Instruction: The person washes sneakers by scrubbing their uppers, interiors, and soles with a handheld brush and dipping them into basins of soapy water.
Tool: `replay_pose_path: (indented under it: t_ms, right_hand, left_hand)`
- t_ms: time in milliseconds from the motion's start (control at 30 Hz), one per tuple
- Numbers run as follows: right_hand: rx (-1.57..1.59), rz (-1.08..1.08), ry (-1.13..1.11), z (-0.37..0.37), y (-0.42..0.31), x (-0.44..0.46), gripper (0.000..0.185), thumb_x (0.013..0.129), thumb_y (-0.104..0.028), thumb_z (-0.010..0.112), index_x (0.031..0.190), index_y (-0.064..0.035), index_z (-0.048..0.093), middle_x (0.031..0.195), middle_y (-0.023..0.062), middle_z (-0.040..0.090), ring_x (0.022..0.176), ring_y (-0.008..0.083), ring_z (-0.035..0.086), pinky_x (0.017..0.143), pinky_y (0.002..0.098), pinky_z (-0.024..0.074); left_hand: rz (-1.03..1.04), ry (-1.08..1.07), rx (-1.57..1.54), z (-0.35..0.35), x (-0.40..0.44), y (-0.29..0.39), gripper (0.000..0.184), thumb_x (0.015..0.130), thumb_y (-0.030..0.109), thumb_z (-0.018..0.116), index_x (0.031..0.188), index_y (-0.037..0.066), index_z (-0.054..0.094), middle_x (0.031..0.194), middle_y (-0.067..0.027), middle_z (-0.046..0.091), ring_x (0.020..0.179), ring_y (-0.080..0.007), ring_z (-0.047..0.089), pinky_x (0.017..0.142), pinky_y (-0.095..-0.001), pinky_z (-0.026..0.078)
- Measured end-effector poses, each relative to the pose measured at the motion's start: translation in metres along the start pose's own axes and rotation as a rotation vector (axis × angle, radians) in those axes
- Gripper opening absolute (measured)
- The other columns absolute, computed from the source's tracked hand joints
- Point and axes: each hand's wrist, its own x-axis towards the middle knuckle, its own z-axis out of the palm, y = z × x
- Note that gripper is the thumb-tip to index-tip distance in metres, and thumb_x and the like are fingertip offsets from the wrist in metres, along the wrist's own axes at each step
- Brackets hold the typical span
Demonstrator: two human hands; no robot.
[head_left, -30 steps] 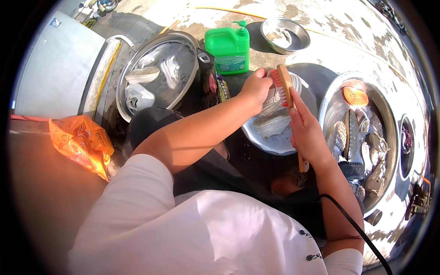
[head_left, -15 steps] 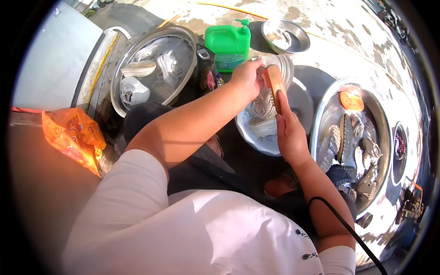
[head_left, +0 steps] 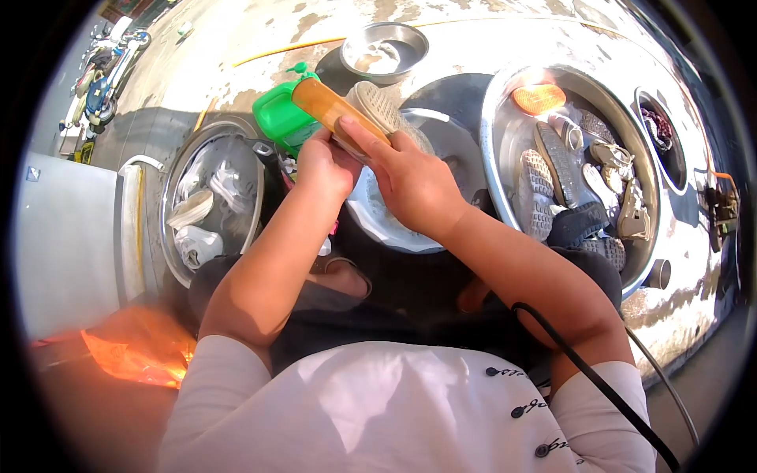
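Note:
My right hand point(head_left: 422, 189) is closed around a wooden scrubbing brush point(head_left: 335, 109), its flat back turned up towards me. The brush lies against a light-coloured shoe point(head_left: 377, 109), whose ridged sole shows behind it. My left hand point(head_left: 325, 169) is closed on the near part of this shoe, its fingers partly hidden by the brush and my right hand. Both hands are above a pale basin point(head_left: 378, 229), whose contents are mostly hidden. A green pump jug point(head_left: 280, 117) stands just beyond my left hand.
Left, a metal tub point(head_left: 175, 256) holds white shoes point(head_left: 193, 209) in water. Right, a large metal tub point(head_left: 490, 142) holds several shoes point(head_left: 556, 162) and an orange oval object point(head_left: 538, 98). A metal bowl point(head_left: 418, 65) stands ahead; an orange bag point(head_left: 142, 343) lies lower left.
The view has turned, so the tubs appear farther left. The brush has swung from nearly upright to a leftward slant, and my hands have come close together. The shoe has turned, showing its sole.

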Motion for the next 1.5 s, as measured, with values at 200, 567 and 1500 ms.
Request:
replay_pose_path:
  t_ms: [200,567,1500]
  right_hand:
    - [-0.078,-0.001,-0.247,0.020,0.050,-0.043,0.064,0.093,-0.009,0.053,0.147,-0.0397,0.035,0.092,0.0165,0.053,0.080,0.0391,0.061,0.071,0.0451,0.0510]
    - [1.373,1.114,-0.150,0.012,0.101,-0.034,0.040,0.104,-0.028,0.038,0.144,-0.0261,0.039,0.078,-0.0018,0.043,0.054,0.0085,0.036,0.048,0.0234,0.0354]
    - [1.152,0.452,-0.424,-0.022,0.043,-0.014,0.052,0.105,-0.041,0.038,0.153,-0.0258,0.029,0.067,-0.0047,0.029,0.053,0.0049,0.024,0.046,0.0182,0.0255]
  left_hand:
    - [0.118,-0.001,0.094,-0.012,0.018,0.036,0.035,0.102,0.017,0.034,0.125,0.000,0.055,0.131,-0.0173,0.056,0.117,-0.0338,0.057,0.104,-0.0484,0.044]
    - [0.343,-0.046,-0.006,0.012,0.009,0.068,0.036,0.099,0.019,0.040,0.124,-0.001,0.056,0.129,-0.0185,0.057,0.120,-0.0330,0.055,0.105,-0.0493,0.043]
    - [0.319,-0.416,0.543,-0.011,0.004,0.045,0.029,0.091,0.025,0.063,0.109,0.003,0.064,0.099,-0.0053,0.066,0.089,-0.0150,0.063,0.080,-0.0300,0.051]
